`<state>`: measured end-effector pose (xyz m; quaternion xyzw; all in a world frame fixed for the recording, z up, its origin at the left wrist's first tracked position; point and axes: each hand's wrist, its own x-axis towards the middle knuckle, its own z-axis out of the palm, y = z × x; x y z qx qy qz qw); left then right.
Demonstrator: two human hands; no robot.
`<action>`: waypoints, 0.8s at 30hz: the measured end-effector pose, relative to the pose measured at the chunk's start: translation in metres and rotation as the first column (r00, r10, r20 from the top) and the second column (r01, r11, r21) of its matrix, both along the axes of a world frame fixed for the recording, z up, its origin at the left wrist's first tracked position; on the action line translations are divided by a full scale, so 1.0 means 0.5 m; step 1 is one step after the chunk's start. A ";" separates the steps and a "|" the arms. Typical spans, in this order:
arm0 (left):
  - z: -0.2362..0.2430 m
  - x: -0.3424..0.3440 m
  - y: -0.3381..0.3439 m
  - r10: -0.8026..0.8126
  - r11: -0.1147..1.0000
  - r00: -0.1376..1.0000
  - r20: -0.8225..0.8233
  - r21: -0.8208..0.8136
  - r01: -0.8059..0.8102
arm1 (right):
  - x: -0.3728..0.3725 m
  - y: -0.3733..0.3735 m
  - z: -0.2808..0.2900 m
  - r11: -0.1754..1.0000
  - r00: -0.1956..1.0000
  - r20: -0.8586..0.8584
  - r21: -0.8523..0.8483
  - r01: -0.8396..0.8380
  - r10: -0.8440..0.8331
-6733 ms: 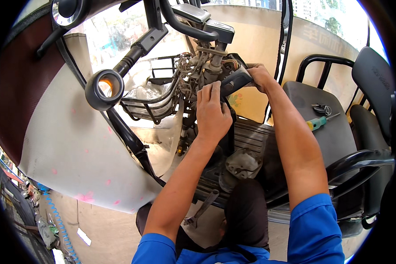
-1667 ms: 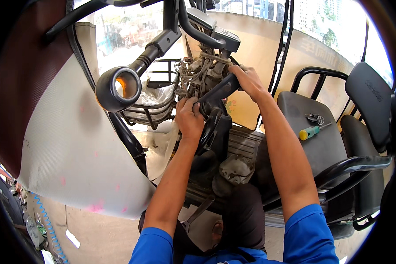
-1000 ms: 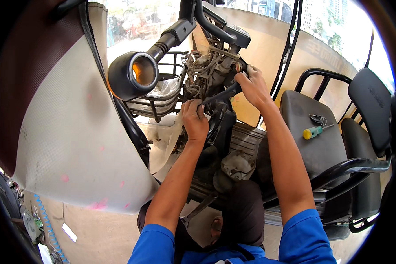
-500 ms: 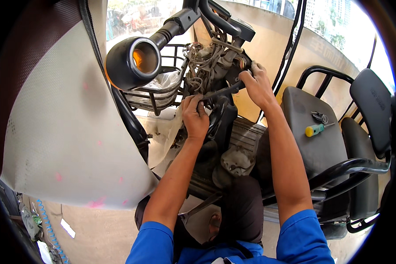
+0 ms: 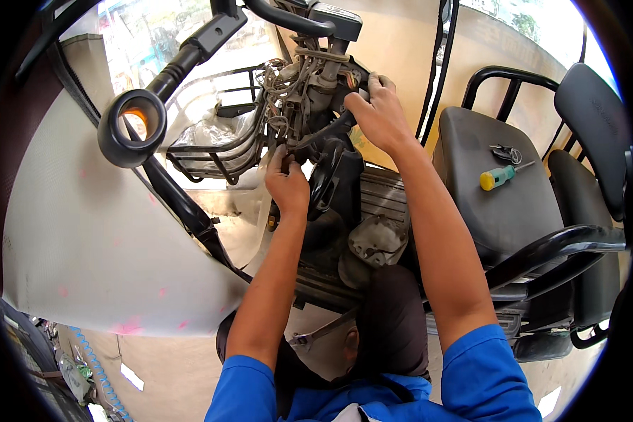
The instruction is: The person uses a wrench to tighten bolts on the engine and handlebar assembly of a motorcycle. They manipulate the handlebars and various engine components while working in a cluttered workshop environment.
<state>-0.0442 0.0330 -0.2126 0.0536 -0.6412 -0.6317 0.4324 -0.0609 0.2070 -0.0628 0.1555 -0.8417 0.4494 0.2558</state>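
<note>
My left hand (image 5: 287,181) has its fingers curled on the lower end of a long dark plastic piece (image 5: 325,133). My right hand (image 5: 380,112) grips its upper end, thumb across it, on the right of the steering column (image 5: 332,70). The piece slants up to the right in front of a dusty tangle of wires (image 5: 295,91), with coloured wire ends beside my right hand. My left fingertips are partly hidden among the dark parts. Below the piece are a curved black part (image 5: 323,186) and a dusty metal housing (image 5: 373,239) on the ribbed footboard.
A wire basket (image 5: 218,162) holds clear plastic at left, behind a round mirror-like fitting (image 5: 130,126) and white cover (image 5: 98,253). A screwdriver (image 5: 498,177) and keys (image 5: 503,153) lie on the right seat (image 5: 492,218), beside black rails (image 5: 577,239). A wrench (image 5: 306,339) is below.
Since the earliest frame, the plastic piece has turned narrower to view and my left hand has dropped down and left with it. In the last half second the view has shifted; both hands keep their grip.
</note>
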 end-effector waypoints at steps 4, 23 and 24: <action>0.005 0.012 0.005 0.040 0.980 0.999 0.022 -0.197 -0.035 | -0.004 0.002 -0.005 1.000 1.000 0.021 -0.010 0.003 -0.003; -0.006 0.001 -0.031 0.020 0.903 0.999 -0.027 -0.429 -0.030 | -0.009 0.004 -0.013 0.998 1.000 -0.013 -0.059 -0.023 0.022; -0.006 0.002 -0.029 0.029 0.902 0.999 -0.038 -0.429 -0.043 | -0.010 0.004 -0.014 0.998 1.000 -0.010 -0.062 -0.023 0.022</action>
